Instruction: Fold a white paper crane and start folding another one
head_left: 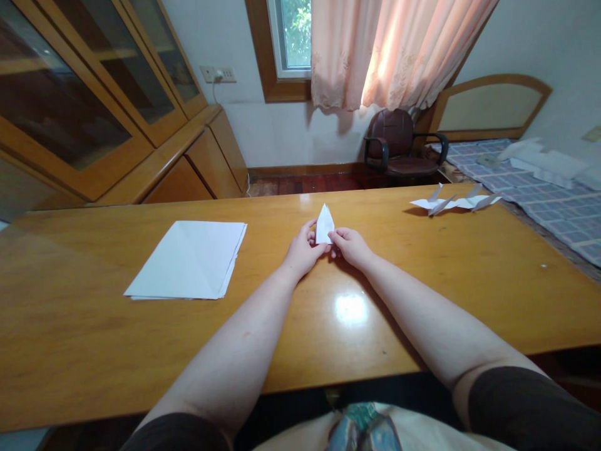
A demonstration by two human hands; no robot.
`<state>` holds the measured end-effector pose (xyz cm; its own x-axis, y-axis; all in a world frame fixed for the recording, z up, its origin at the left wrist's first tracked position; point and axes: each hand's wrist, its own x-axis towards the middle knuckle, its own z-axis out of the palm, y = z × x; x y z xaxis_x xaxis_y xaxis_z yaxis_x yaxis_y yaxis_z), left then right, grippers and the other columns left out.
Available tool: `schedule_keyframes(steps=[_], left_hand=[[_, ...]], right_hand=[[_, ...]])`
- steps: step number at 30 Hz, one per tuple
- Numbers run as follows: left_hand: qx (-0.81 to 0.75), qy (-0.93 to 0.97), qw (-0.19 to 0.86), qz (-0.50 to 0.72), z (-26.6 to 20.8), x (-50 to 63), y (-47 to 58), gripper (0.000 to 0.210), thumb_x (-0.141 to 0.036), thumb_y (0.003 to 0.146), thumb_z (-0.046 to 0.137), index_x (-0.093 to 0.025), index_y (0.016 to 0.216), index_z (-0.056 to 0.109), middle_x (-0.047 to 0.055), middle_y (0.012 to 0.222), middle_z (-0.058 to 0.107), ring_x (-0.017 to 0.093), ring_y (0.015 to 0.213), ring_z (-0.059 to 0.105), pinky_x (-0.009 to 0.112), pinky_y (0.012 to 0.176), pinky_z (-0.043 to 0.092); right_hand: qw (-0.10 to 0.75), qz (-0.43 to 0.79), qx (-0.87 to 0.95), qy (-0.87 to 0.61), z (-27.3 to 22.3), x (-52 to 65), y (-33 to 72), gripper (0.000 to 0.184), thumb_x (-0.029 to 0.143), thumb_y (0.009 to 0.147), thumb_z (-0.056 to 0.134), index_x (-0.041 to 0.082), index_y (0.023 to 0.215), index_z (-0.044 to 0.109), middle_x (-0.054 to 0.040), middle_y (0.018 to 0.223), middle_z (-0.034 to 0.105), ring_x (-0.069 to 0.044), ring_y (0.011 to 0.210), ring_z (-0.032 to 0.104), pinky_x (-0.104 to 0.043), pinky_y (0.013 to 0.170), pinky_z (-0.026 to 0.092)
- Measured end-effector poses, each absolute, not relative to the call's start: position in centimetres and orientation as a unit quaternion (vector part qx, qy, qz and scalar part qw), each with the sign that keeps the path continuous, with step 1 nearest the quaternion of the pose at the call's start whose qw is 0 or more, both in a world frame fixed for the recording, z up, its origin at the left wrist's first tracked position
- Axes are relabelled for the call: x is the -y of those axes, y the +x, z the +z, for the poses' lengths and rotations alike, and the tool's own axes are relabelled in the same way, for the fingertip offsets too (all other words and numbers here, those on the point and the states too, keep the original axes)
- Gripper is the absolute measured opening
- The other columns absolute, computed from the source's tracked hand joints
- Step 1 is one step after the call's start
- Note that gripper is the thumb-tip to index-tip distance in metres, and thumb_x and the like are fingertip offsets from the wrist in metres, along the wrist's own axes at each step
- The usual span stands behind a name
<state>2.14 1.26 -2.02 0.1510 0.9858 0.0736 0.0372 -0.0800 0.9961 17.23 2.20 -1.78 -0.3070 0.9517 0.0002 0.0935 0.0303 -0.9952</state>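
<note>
A small piece of folded white paper (324, 224) is held between my two hands above the middle of the wooden table. Its top comes to a point and its lower edge is straight. My left hand (303, 249) grips its left side and lower edge, the thumb along the bottom. With thumb and fingers, my right hand (351, 245) pinches the lower right corner. Some of the fingertips are hidden behind the paper.
A stack of white paper sheets (188, 260) lies on the table (84, 326) to the left. Several folded paper figures (454, 203) rest at the far right. Beyond the table are a brown armchair (397, 144), a bed (554, 188) and a glass-doored cabinet (154, 169).
</note>
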Motion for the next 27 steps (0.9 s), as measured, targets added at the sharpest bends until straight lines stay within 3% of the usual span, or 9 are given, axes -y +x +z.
schedule_keyframes(steps=[5,14,22,27], left_hand=[[-0.456,0.541,0.528,0.47,-1.83,-1.27,2.2,0.076,-0.009,0.062,0.064,-0.018,0.133,0.038,-0.002,0.07,0.061,0.013,0.065,0.06,0.022,0.06,0.044],[-0.422,0.494,0.576,0.495,-1.91,-1.64,2.18,0.063,-0.011,0.069,0.059,-0.014,0.129,0.042,-0.001,0.069,0.063,0.012,0.063,0.061,0.026,0.066,0.047],[-0.438,0.459,0.6,0.488,-1.83,-1.83,2.21,0.022,-0.014,0.064,0.062,-0.012,0.086,0.065,0.003,0.071,0.068,0.013,0.065,0.061,0.027,0.07,0.049],[-0.439,0.452,0.614,0.476,-1.86,-1.78,2.19,0.021,-0.017,0.062,0.065,-0.012,0.082,0.067,0.003,0.07,0.069,0.013,0.064,0.061,0.028,0.07,0.049]], right_hand=[[0.396,0.548,0.597,-0.432,-1.69,-2.1,17.14,0.037,0.05,0.082,0.05,0.016,0.068,0.054,-0.0027,0.061,0.064,-0.009,0.043,0.051,-0.021,0.04,0.036],[0.394,0.547,0.582,-0.455,-1.4,-1.98,17.18,0.027,0.04,0.081,0.053,0.015,0.073,0.056,-0.0023,0.061,0.062,-0.01,0.046,0.052,-0.021,0.042,0.037],[0.379,0.561,0.583,-0.45,-1.34,-2.0,17.23,0.011,0.024,0.068,0.061,0.015,0.072,0.056,0.0021,0.053,0.056,-0.008,0.043,0.046,-0.02,0.042,0.035],[0.367,0.543,0.583,-0.48,-1.75,-2.11,17.25,0.015,0.021,0.065,0.062,0.014,0.077,0.058,0.0026,0.054,0.056,-0.009,0.045,0.048,-0.02,0.043,0.036]])
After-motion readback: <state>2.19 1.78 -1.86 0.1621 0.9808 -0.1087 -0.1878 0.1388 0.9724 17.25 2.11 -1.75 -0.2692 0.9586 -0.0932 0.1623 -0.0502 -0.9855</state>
